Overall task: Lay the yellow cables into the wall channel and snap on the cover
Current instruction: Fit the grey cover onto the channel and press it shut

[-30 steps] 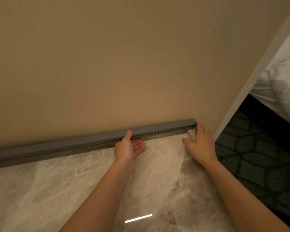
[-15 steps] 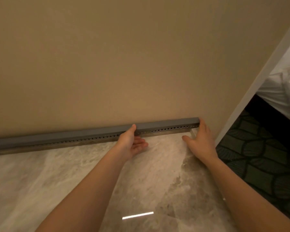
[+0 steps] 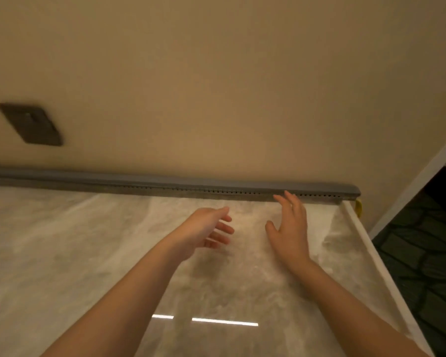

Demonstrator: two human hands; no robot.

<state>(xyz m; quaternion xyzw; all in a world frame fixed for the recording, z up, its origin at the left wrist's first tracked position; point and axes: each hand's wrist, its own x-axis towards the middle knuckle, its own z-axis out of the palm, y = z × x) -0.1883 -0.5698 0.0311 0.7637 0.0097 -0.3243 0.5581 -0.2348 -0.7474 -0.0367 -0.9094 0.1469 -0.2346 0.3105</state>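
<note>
Half a second ago the left hand [image 3: 206, 228] has its thumb on top of the grey cover [image 3: 191, 182] partway along the run and the right hand [image 3: 290, 228] is braced at the far right end. Now both are off those spots and drawn back over the marble surface [image 3: 88, 240]. I read this as the pressing of that right-hand stretch being finished, or the hands being about to move along, since the cover looks seated in one unbroken line from the left edge of view to its right end. The wall channel [image 3: 216, 191] shows only as a perforated strip beneath the cover, at the foot of the wall [image 3: 216, 86]. It lies at 12 o'clock from both hands. The left hand hovers well short of it, palm turned inward and fingers loosely spread, holding nothing. The right hand is flat with its fingers straight and slightly fanned. Its fingertips [image 3: 287, 195] reach the perforated strip, though I cannot tell whether they touch it or only overlap it in this view. A short loop of yellow cable [image 3: 358, 207] pokes out below the right end of the channel, at about 2 o'clock from the right hand and well apart from it, so the cables seem to be inside with only this tail showing. A dark wall plate [image 3: 31, 124] sits at 10 o'clock from the hands, above the channel.
</note>
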